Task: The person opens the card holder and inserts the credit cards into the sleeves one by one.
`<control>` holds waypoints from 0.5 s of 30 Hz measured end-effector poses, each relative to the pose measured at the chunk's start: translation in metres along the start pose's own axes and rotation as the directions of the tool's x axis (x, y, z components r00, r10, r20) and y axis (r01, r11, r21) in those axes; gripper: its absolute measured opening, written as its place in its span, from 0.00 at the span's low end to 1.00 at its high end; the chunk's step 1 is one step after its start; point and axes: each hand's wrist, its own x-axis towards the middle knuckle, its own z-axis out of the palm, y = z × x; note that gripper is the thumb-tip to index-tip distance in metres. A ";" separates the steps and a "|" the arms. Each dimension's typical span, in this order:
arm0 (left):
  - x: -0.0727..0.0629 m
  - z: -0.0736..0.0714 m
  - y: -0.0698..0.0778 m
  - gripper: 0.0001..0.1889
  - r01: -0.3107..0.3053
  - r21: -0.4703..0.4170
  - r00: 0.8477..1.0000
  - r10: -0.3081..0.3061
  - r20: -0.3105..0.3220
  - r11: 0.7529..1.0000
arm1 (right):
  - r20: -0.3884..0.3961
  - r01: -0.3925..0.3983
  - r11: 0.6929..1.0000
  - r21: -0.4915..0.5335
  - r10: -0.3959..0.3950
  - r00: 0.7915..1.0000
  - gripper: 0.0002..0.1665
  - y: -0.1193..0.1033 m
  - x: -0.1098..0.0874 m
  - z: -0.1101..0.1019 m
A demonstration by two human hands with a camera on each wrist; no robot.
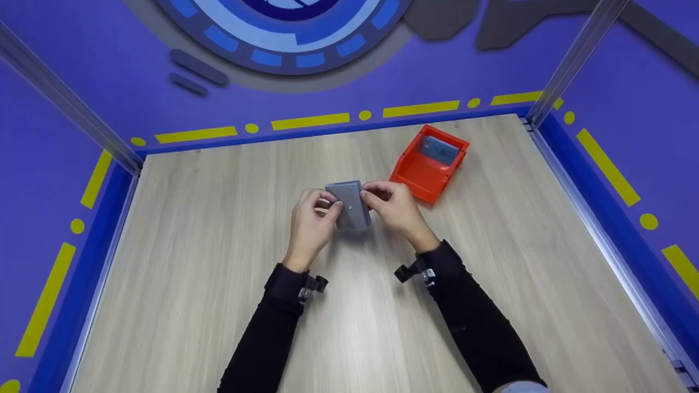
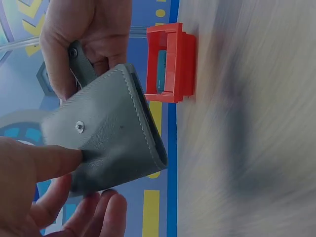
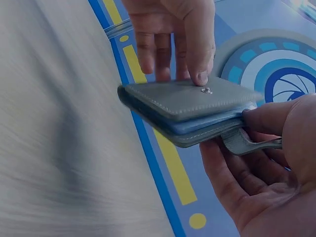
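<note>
A grey leather wallet [image 1: 352,207] with a metal snap is held up over the table between both hands. My left hand [image 1: 312,224] pinches its left side, thumb on the front cover near the snap and fingers beneath. On the opposite side my right hand [image 1: 398,210] grips the edge by the strap. That snap strap [image 3: 239,143] sticks out loose, unfastened, beside the right fingers. Between the covers, in the right wrist view, a bluish clear layer [image 3: 207,121] shows at the slightly parted edge.
Behind the right hand stands a red open-front bin [image 1: 418,174] with a grey-blue card-like item [image 1: 439,150] in it. The wooden table [image 1: 207,284] meets blue-purple panels [image 1: 306,103] at the back and sides.
</note>
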 end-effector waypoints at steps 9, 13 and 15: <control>-0.001 0.001 0.000 0.07 -0.023 0.014 0.999 0.023 0.023 1.000 | 0.026 -0.043 0.995 -0.088 0.045 0.999 0.14 -0.004 -0.001 -0.004; 0.000 0.002 0.000 0.06 -0.028 0.006 0.999 0.027 0.018 1.000 | 0.020 -0.023 0.988 -0.153 0.026 0.999 0.13 -0.005 -0.002 -0.006; 0.000 0.003 0.000 0.06 -0.033 0.005 0.999 0.033 0.023 0.999 | -0.003 0.015 0.982 -0.188 -0.016 1.000 0.11 -0.005 -0.002 -0.007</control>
